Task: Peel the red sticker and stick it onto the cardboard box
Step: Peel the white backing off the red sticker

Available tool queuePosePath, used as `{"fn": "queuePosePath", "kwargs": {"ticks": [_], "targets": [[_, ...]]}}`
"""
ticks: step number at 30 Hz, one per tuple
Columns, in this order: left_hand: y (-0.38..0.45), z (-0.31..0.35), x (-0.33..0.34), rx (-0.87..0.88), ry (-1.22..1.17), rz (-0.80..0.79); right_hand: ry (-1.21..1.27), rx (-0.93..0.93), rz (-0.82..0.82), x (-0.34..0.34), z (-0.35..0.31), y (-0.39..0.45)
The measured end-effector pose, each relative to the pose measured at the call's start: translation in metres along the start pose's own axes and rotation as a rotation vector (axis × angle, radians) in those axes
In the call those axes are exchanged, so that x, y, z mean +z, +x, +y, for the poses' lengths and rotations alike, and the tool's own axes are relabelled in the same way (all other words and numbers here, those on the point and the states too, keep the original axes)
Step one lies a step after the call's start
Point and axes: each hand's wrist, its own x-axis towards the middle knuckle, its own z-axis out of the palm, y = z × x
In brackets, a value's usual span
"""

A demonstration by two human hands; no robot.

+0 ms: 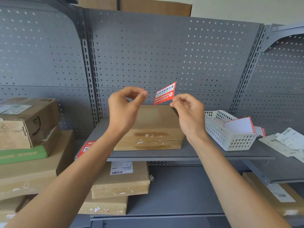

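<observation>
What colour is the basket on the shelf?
White, with little holes all over; the basket shows in the head view.

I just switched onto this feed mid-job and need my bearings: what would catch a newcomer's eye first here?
The rectangular red sticker with white print stands out, pinched at its lower corner by the right hand and raised before the grey perforated metal back panel. The left hand hovers beside it with finger and thumb nearly closed, apart from the sticker. Just below, the flat brown cardboard box lies on the grey shelf, with a white plastic mesh basket to its right.
</observation>
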Motion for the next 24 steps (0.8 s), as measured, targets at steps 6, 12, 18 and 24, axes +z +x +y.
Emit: {"fn": "queuePosePath", "kwargs": {"ticks": [6,12,18,24], "targets": [[-0.010,0.013,0.016,0.114,0.114,-0.208,-0.092,-0.164,-0.048,0.008,-0.001,-0.001],[-0.012,0.011,0.015,0.138,0.120,-0.222,-0.163,-0.220,-0.088,0.010,-0.004,-0.003],[-0.012,0.011,0.012,0.168,0.167,-0.216,-0.207,-0.259,-0.122,0.015,-0.005,-0.002],[-0.010,0.010,0.008,0.221,0.217,-0.221,-0.254,-0.284,-0.160,0.017,-0.001,-0.001]]}}
